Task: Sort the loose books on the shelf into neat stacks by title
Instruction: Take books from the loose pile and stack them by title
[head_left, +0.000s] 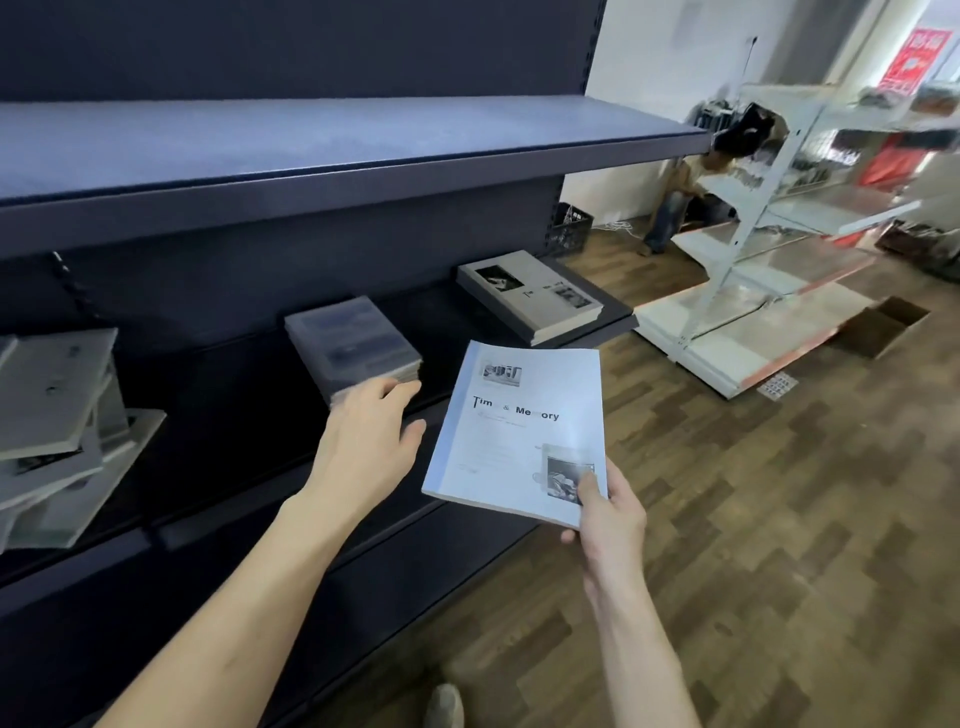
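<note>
Right hand (605, 512) pinches the lower corner of a "Time & Memory" book (519, 431); left hand (371, 434) reaches, fingers loose, touching the middle stack (353, 345) on the dark shelf (613, 317). Beyond sits a matching stack (530, 296).

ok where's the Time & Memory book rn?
In the head view, the Time & Memory book is held by the right hand, pinched at its lower corner, off the shelf's front edge, just right of the left hand and the middle stack.

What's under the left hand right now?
The left hand rests on the near edge of the middle book stack; the stack's front corner and the shelf beneath are covered.
</note>
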